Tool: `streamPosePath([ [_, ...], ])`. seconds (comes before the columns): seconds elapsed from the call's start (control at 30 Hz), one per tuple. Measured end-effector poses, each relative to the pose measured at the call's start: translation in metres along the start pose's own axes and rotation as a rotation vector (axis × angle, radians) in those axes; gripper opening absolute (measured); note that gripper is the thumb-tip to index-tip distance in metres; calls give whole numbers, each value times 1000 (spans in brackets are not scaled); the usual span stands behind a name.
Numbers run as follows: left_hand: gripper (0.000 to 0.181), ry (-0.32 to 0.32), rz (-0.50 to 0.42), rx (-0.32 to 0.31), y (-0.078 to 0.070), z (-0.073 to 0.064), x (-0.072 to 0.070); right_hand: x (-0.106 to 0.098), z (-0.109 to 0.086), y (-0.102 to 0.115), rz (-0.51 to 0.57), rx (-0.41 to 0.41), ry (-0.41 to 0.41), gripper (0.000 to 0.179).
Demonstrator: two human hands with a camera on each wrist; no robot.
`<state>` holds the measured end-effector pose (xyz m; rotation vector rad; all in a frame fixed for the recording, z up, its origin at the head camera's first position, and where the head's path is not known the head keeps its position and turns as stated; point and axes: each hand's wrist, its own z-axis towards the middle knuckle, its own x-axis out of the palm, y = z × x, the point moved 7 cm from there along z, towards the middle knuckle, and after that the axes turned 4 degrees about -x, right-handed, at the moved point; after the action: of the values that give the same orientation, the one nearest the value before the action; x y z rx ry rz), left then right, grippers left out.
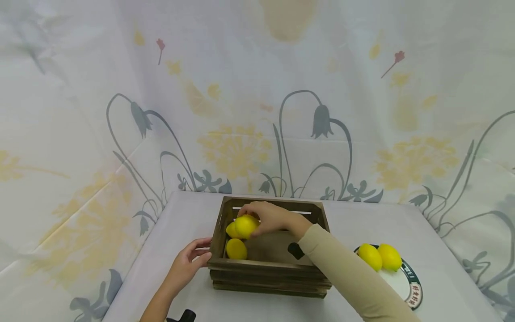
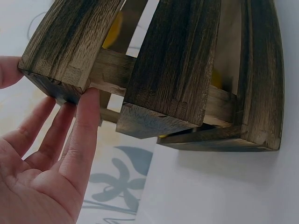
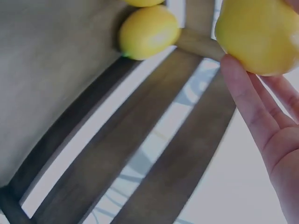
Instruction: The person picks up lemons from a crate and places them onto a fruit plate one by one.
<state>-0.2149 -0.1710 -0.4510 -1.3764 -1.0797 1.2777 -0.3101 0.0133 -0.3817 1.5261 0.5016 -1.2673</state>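
Observation:
A slatted dark wooden crate (image 1: pixel 269 264) stands on the table in the head view. My right hand (image 1: pixel 270 218) reaches over its left part and grips a yellow lemon (image 1: pixel 246 226). In the right wrist view the fingers curve round that lemon (image 3: pixel 259 35). Another lemon (image 1: pixel 231 230) is partly hidden behind it, and a further lemon (image 1: pixel 236 249) lies at the crate's near left corner. At the left end of the crate, my left hand (image 1: pixel 188 264) holds the wall. Its thumb and fingertips touch the top slat (image 2: pixel 70 46) in the left wrist view.
Right of the crate is a round plate (image 1: pixel 414 293) with a dark patterned rim, bearing two lemons (image 1: pixel 370 256). A flower-printed curtain (image 1: pixel 257 112) hangs behind the white table (image 1: pixel 189 214). A small black object (image 1: pixel 187 315) shows at the bottom edge.

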Motion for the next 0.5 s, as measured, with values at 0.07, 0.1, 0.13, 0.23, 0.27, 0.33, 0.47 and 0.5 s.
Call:
streamPosePath([
  [0.07,39,-6,10,-3,1,1,-1,-8,-2,5,45,-1,-45,52],
  [0.1,39,-9,15,-6,1,1,-1,-11,-4,7,65,-2,-65,52],
  [0.13,39,-12,19,-7,2,1,-1,-15,-5,9,79,2,-85,53],
  [0.23,38,-21,28,-8,3,2,-2,-22,-11,12,129,31,-140,53],
  [0.27,38,-22,29,-7,4,2,-2,-24,-13,12,142,44,-161,53],
  [0.33,38,-21,23,-4,4,1,-1,-28,-17,13,177,69,-203,53],
  [0.47,39,-15,11,-10,2,1,-1,-36,-26,17,253,91,-291,54],
  [0.5,39,-15,10,-12,2,1,0,-38,-29,19,263,92,-312,54],
])
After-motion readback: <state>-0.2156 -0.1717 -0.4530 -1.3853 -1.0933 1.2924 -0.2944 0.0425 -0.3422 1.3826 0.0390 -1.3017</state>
